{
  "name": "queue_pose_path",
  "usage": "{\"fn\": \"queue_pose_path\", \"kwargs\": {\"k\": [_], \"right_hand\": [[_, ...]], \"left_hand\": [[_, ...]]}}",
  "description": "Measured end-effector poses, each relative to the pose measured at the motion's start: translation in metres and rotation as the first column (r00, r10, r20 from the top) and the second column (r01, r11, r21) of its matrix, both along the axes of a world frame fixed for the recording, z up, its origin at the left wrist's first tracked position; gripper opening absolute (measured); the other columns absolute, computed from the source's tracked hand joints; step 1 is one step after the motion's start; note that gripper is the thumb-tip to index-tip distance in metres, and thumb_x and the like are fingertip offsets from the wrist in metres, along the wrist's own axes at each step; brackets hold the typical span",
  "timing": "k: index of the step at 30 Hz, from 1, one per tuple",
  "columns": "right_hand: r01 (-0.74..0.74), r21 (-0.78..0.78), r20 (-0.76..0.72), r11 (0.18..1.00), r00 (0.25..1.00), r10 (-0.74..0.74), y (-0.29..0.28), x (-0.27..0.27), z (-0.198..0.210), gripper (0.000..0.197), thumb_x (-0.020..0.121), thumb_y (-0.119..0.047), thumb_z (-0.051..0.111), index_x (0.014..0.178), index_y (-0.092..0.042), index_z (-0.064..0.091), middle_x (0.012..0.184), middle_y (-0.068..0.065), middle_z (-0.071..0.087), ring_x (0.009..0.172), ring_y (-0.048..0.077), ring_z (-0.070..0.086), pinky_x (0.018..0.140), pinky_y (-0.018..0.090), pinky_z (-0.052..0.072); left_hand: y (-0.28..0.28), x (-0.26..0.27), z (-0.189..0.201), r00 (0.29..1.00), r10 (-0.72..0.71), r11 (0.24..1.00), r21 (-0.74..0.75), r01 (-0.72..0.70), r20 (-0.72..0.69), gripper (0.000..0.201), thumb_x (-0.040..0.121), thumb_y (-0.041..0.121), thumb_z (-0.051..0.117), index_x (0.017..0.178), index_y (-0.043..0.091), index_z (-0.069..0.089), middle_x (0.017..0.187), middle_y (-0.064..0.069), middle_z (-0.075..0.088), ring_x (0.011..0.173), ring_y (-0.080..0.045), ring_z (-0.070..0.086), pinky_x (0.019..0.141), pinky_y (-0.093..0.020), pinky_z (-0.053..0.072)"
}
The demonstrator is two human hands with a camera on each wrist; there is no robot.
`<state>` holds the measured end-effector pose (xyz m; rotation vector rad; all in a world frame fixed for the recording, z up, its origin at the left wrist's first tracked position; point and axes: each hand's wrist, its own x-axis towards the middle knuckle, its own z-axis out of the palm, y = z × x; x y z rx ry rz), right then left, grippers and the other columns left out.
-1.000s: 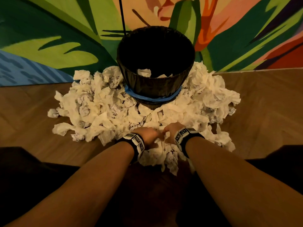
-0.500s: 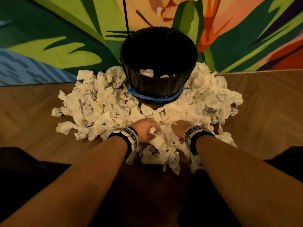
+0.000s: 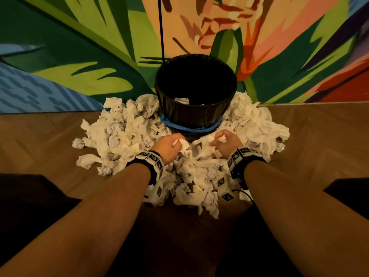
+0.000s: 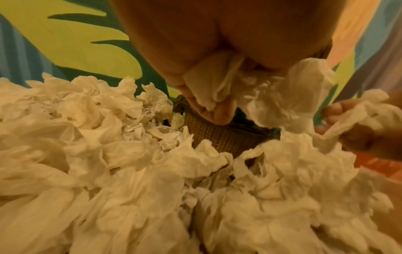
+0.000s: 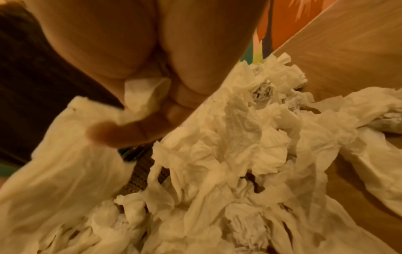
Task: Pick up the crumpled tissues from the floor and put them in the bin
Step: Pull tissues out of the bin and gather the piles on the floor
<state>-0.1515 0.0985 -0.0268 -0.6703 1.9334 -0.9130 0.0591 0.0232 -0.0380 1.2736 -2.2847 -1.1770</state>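
A dark woven bin (image 3: 196, 108) with a blue band stands against the wall, a few tissues inside it. A big heap of crumpled white tissues (image 3: 123, 134) rings its base on the wooden floor. My left hand (image 3: 169, 145) is just in front of the bin, fingers curled round a bunch of tissues (image 4: 280, 96). My right hand (image 3: 224, 142) is beside it, gripping another tissue (image 5: 139, 96). In the left wrist view the bin's woven base (image 4: 219, 137) shows behind the heap (image 4: 152, 180), with the right hand (image 4: 356, 123) at the right edge.
A painted mural wall (image 3: 79, 56) rises right behind the bin, with a thin black pole (image 3: 161, 29) at its left rim. Bare wooden floor (image 3: 319, 140) lies on both sides of the heap. My dark-clad knees (image 3: 30, 196) flank my arms.
Both hands have moved forward over the heap toward the bin and lifted slightly, each now clutching tissues taken from the near part of the pile.
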Motion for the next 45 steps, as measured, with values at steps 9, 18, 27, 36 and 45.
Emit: {"fn": "queue_pose_path", "kwargs": {"k": [9, 18, 27, 36, 45], "right_hand": [[0.195, -0.121, -0.170, 0.973, 0.962, -0.214, -0.001, -0.037, 0.038, 0.028, 0.084, -0.038, 0.074, 0.097, -0.012, 0.072, 0.094, 0.002, 0.066, 0.090, 0.020, 0.058, 0.080, 0.029, 0.045], [0.297, -0.393, -0.290, 0.871, 0.858, -0.424, -0.050, -0.101, 0.125, 0.030, 0.098, -0.003, 0.049, 0.102, -0.024, 0.070, 0.097, -0.001, 0.068, 0.064, 0.009, 0.064, 0.043, 0.016, 0.047], [0.061, -0.531, -0.418, 0.845, 0.849, -0.324, -0.099, -0.058, 0.162, 0.031, 0.091, -0.045, 0.042, 0.078, -0.026, 0.063, 0.067, -0.009, 0.053, 0.049, -0.003, 0.045, 0.044, 0.017, 0.033], [-0.135, -0.468, -0.507, 0.874, 0.851, -0.139, -0.112, -0.026, 0.125, 0.040, 0.089, 0.006, 0.033, 0.124, -0.012, 0.039, 0.106, 0.007, 0.049, 0.092, 0.023, 0.051, 0.066, 0.025, 0.035], [-0.258, -0.325, -0.695, 0.910, 0.718, -0.044, -0.118, -0.029, 0.125, 0.046, 0.085, -0.036, 0.067, 0.127, -0.034, 0.047, 0.113, -0.013, 0.054, 0.125, 0.025, 0.039, 0.096, 0.039, 0.030]], "left_hand": [[-0.025, 0.007, 0.035, 0.914, 0.305, 0.932, -0.111, -0.344, -0.269, 0.016, 0.091, 0.026, 0.062, 0.089, 0.015, 0.050, 0.082, -0.008, 0.062, 0.070, -0.025, 0.061, 0.060, -0.031, 0.048], [-0.086, -0.008, 0.122, 0.703, 0.414, 0.767, -0.195, -0.611, -0.578, 0.022, 0.089, 0.040, 0.065, 0.085, 0.022, 0.053, 0.073, 0.009, 0.056, 0.063, -0.002, 0.051, 0.060, -0.022, 0.041], [-0.127, -0.040, 0.165, 0.956, 0.100, 0.969, -0.191, -0.156, -0.274, 0.017, 0.101, 0.021, 0.032, 0.107, 0.019, 0.047, 0.089, -0.001, 0.049, 0.074, -0.009, 0.045, 0.060, -0.012, 0.039], [-0.122, -0.056, 0.134, 0.973, 0.036, 0.942, -0.316, -0.109, -0.227, 0.034, 0.100, 0.009, 0.043, 0.129, 0.017, 0.057, 0.130, -0.008, 0.055, 0.111, -0.015, 0.052, 0.090, -0.017, 0.037], [-0.117, -0.065, 0.121, 0.991, -0.017, 0.910, -0.413, -0.039, -0.131, 0.043, 0.085, 0.012, 0.071, 0.126, 0.024, 0.064, 0.133, -0.001, 0.055, 0.126, -0.014, 0.048, 0.108, -0.019, 0.030]]}}
